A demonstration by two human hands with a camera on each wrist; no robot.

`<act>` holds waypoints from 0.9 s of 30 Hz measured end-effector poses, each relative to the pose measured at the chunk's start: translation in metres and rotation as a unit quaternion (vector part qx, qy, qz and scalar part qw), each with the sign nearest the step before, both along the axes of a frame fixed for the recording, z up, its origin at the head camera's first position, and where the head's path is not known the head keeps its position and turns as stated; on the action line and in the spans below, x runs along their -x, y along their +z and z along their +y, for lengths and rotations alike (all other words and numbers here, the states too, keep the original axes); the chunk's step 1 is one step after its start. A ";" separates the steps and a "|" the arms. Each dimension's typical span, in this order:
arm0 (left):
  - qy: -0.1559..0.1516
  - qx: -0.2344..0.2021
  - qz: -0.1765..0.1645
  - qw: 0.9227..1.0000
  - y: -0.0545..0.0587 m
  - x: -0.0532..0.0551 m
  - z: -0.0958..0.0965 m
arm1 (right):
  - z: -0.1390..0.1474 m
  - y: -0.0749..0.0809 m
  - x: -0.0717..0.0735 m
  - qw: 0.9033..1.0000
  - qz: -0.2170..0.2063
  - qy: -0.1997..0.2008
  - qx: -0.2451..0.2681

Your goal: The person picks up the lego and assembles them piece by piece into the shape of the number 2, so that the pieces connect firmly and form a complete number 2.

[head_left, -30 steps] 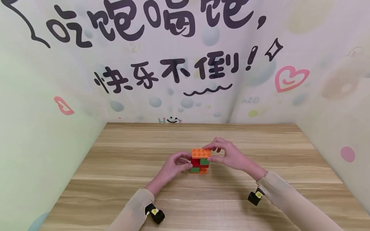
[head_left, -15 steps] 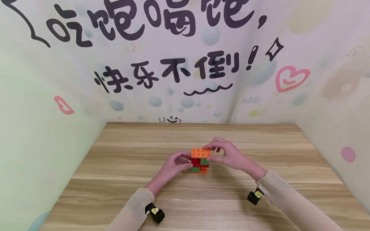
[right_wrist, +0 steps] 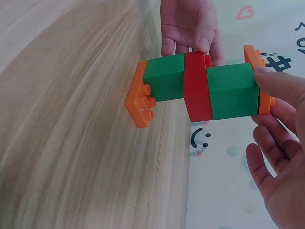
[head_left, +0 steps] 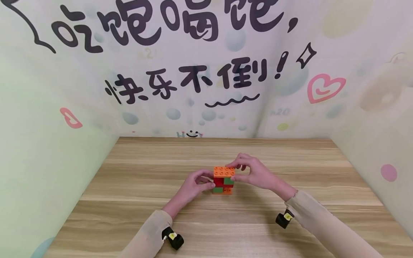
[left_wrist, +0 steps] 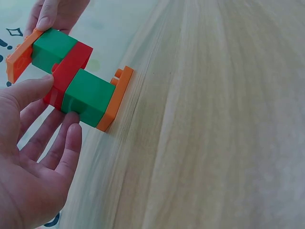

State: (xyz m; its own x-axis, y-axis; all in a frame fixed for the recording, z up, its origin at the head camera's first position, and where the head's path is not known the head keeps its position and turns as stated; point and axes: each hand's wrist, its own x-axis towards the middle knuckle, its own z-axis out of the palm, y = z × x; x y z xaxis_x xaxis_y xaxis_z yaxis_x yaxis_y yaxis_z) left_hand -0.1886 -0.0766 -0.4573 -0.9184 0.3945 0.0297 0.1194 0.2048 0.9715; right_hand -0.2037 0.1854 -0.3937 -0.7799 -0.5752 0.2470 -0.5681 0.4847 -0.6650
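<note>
A zigzag stack of toy building bricks stands upright on the wooden table point(head_left: 206, 229). Its base is a flat orange plate point(right_wrist: 135, 99), with a lower green block point(left_wrist: 89, 98) on the left half. A red brick point(right_wrist: 196, 88) spans above, carrying an upper green block point(right_wrist: 233, 90) on the right. On top lies another flat orange plate point(head_left: 222, 171). My left hand point(head_left: 193, 184) holds the red brick between thumb and fingers. My right hand point(head_left: 256, 173) pinches the top orange plate at its right end; in the right wrist view the thumb lies against its edge, beside the upper green block.
A printed white wall sheet point(head_left: 193, 118) with dark lettering rises behind the table's back edge. Pale side walls point(head_left: 42, 161) flank the table. A small black camera point(head_left: 175, 240) is strapped at the left wrist and another black camera point(head_left: 284, 219) at the right.
</note>
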 end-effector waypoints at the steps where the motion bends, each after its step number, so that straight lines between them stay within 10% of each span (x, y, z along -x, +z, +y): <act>1: 0.000 0.001 0.000 1.000 0.000 0.000 0.000 | 0.000 0.001 0.000 1.000 -0.004 -0.002 0.000; 27: 0.001 0.009 -0.004 1.000 0.002 -0.001 -0.001 | -0.008 0.002 -0.005 0.999 -0.017 -0.028 0.015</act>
State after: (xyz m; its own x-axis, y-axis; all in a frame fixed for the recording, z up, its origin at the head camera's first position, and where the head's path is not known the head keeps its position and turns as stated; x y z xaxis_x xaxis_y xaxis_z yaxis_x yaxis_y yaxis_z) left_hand -0.1879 -0.0775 -0.4557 -0.9197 0.3923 0.0148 0.1109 0.2234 0.9684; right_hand -0.1987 0.1776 -0.3917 -0.8189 -0.5231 0.2361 -0.5171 0.4939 -0.6991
